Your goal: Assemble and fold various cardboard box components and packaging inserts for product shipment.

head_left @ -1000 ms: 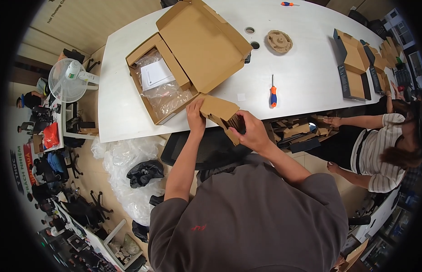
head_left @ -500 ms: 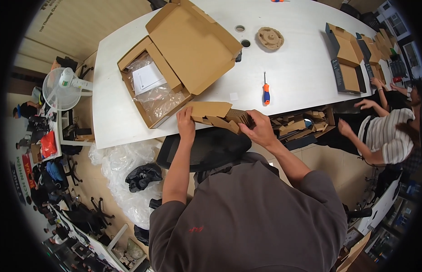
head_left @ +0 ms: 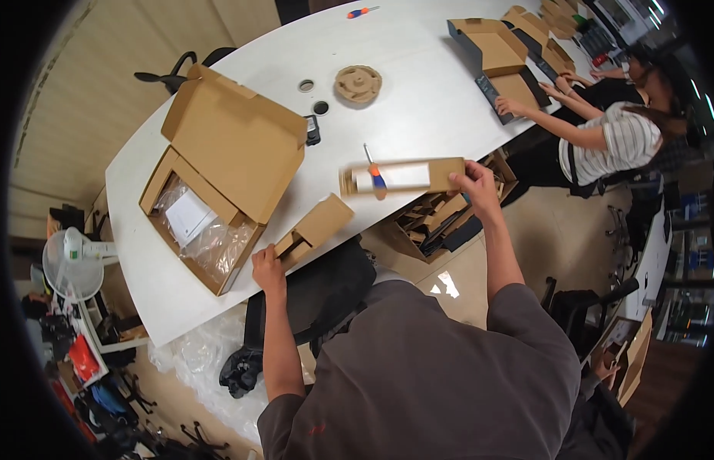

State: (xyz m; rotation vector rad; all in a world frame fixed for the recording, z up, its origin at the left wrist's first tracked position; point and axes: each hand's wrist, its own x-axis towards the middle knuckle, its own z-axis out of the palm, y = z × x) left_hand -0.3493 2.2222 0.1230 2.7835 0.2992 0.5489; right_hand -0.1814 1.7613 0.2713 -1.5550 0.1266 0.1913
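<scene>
My left hand (head_left: 269,270) is closed on the end of a small brown cardboard sleeve (head_left: 320,228) with a cut-out, held tilted over the table's near edge. In my right hand (head_left: 477,186), fingers pinch the right end of a long brown cardboard piece (head_left: 443,175) with a white panel along it; its left end is blurred by motion. A screwdriver (head_left: 376,179) with an orange and blue handle shows where that left end is; I cannot tell whether they touch. Left of my hands lies an open cardboard box (head_left: 233,146) with clear plastic and a white booklet (head_left: 190,218) inside.
On the white table (head_left: 418,100) are a moulded pulp piece (head_left: 358,83), a black item (head_left: 313,130) and another screwdriver (head_left: 362,12). A bin of cardboard scraps (head_left: 426,230) stands below the near edge. A co-worker in stripes (head_left: 602,142) handles an open box (head_left: 504,69) at right.
My hands have moved apart: the right carries the long cardboard piece rightward, and the left keeps the sleeve. The view has turned. The co-worker's hand now touches the open box.
</scene>
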